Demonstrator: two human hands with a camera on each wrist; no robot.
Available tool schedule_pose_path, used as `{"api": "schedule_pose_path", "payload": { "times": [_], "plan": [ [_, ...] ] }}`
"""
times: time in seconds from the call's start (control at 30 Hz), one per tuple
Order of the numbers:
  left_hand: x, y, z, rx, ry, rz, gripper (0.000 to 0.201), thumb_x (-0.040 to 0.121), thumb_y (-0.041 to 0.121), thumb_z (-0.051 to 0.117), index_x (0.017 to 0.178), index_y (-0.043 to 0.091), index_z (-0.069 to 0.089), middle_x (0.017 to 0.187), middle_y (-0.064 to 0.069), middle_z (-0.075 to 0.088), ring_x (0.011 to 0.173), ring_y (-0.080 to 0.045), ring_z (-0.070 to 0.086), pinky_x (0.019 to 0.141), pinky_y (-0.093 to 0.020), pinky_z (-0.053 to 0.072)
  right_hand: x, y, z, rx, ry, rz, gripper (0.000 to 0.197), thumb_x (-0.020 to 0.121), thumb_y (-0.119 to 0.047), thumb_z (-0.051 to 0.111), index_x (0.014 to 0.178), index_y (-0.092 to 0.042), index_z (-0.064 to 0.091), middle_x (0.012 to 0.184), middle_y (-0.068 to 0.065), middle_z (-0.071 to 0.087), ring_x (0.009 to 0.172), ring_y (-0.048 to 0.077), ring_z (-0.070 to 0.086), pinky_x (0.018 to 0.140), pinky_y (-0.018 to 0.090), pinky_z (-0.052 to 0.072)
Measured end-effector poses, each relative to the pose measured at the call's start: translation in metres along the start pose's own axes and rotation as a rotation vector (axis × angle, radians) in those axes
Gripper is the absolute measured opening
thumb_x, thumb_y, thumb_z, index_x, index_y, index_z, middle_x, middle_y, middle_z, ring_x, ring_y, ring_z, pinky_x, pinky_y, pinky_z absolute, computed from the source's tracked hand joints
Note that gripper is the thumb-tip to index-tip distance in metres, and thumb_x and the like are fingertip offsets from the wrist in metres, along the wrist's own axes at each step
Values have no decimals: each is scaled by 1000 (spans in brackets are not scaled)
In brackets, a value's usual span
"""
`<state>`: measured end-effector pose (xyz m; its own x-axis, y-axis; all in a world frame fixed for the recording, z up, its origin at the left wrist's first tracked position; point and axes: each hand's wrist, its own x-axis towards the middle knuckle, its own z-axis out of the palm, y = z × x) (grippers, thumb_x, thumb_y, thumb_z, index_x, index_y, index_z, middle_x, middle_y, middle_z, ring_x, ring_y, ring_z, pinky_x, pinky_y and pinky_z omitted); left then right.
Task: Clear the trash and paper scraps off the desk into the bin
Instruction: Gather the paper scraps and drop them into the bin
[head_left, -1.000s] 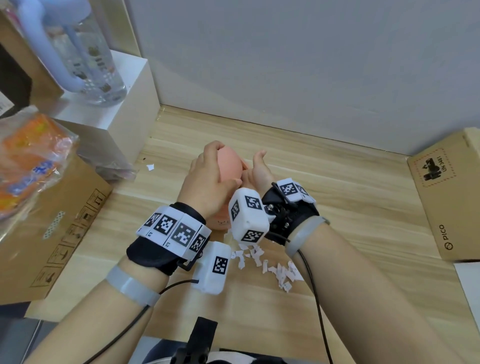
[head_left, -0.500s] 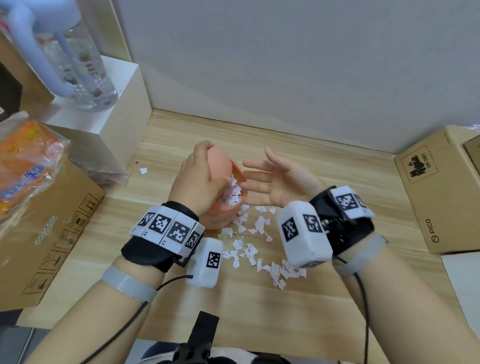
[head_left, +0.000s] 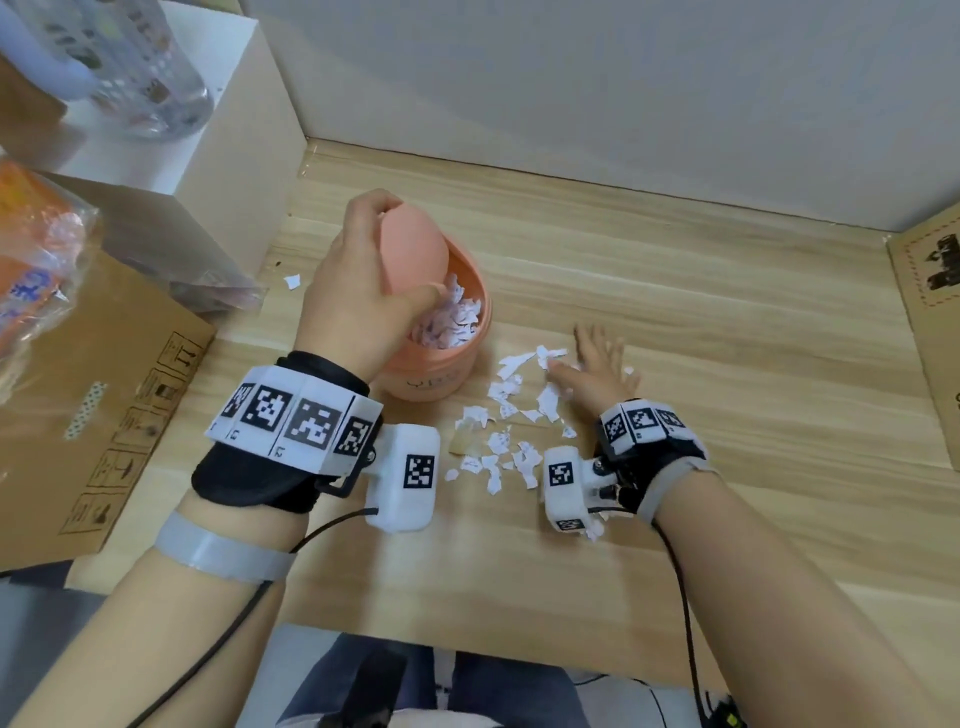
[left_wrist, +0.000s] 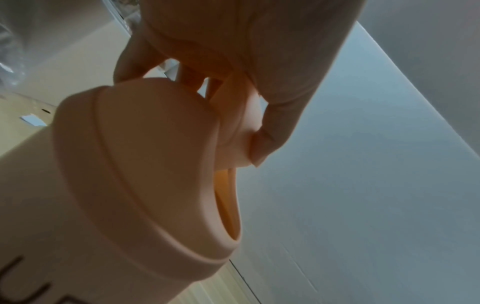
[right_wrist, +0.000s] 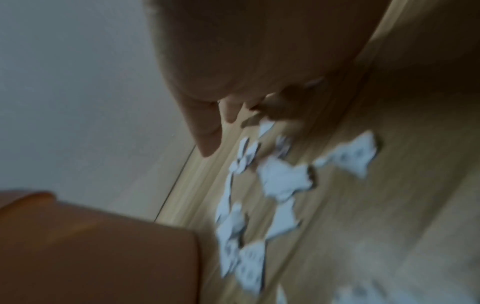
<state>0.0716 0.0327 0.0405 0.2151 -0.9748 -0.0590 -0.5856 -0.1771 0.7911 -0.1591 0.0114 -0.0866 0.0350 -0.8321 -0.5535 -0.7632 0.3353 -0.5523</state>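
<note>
The wooden desk (head_left: 675, 312) carries everything, and the small pink bin (head_left: 441, 374) standing on it serves as the landmark. Left of the bin lies a flat cardboard box (head_left: 104, 415), with a crinkled orange plastic bag (head_left: 36, 260) on its far end. Behind and left of the bin sits a white box (head_left: 234, 171) with a clear water bottle (head_left: 140, 67) on top. Far right of the bin, at the desk's edge, is another cardboard box (head_left: 930, 322).

The bin itself is already packed with torn white paper (head_left: 447, 322) up to its rim. Its pink swing lid (head_left: 413, 249) is tipped up on edge. The left hand (head_left: 358, 291) grips that lid from above, fingers curled over the top and the thumb pressing its near face; the left wrist view shows the same clamp on the lid (left_wrist: 241, 123) from below.

Just right of the bin and in front of it, loose paper scraps (head_left: 514, 415) lie scattered on the desk, with 1 lone scrap (head_left: 292, 281) just left of the bin. The right hand (head_left: 597, 369) lies flat on the desk to the right of the bin, fingers straight and spread, touching the far scraps and holding nothing. The right wrist view is blurred, showing scraps (right_wrist: 283, 179) under the fingers (right_wrist: 207, 133).
</note>
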Motion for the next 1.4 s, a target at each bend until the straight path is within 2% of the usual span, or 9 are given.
{"api": "schedule_pose_path", "payload": {
  "times": [0.2,0.37,0.5,0.6,0.77,0.97,1.1,1.23,1.4],
  "plan": [
    [0,2,1,-7,18,10,69,69,22,69,129,18,36,125,-3,51,99,-19,46,77,-26,34,-24,-27,32,-209,-293,-413,76,79,-57,50,143,-32,16,157,-10,0,143,11,-10,113,47,-16],
    [0,1,1,-14,21,21,70,67,26,67,129,19,36,124,1,50,109,-26,50,81,-32,39,-44,-24,53,-432,-267,-558,77,54,-73,45,125,-43,43,150,1,20,143,19,3,112,50,-1],
    [0,0,2,3,31,24,68,72,19,71,130,19,35,126,-2,51,110,-27,50,84,-35,41,-49,-33,54,-660,-324,-720,45,68,-44,69,112,-41,59,142,3,39,131,29,28,98,47,28],
    [0,-1,2,-2,31,18,69,72,20,71,130,20,35,126,-3,51,110,-28,50,85,-38,43,-44,-31,55,-482,-228,-817,29,56,-13,84,82,-23,76,101,9,67,89,22,54,70,19,41],
    [-1,0,2,-4,29,17,69,72,20,71,130,20,34,127,-3,51,111,-28,50,85,-38,43,-35,-25,35,-301,-202,-518,16,78,5,60,87,0,72,97,6,55,80,17,56,57,2,31],
    [0,0,1,3,19,10,69,73,19,69,132,21,34,128,-6,52,112,-30,50,81,-32,38,-30,-32,5,-8,-45,-251,12,71,6,67,72,-6,71,67,-9,55,62,13,54,55,16,44],
    [0,2,0,29,7,19,69,72,18,69,132,20,34,130,-6,51,115,-30,48,80,-30,34,-47,-80,-36,270,52,-374,20,68,-2,75,66,-21,69,69,-12,59,53,-7,50,58,13,43],
    [2,4,-2,33,-13,22,71,69,18,71,130,20,34,128,-8,51,115,-32,47,81,-34,37,-55,-132,-51,384,29,-456,23,70,-3,74,66,-24,67,65,-11,61,47,-2,46,50,11,42],
    [2,2,-3,50,-43,16,70,72,23,69,132,22,32,131,-10,49,117,-33,47,85,-35,36,-54,-157,-33,118,-27,-356,11,80,-7,62,87,-8,70,77,2,66,68,8,59,70,23,49]
  ]
}}
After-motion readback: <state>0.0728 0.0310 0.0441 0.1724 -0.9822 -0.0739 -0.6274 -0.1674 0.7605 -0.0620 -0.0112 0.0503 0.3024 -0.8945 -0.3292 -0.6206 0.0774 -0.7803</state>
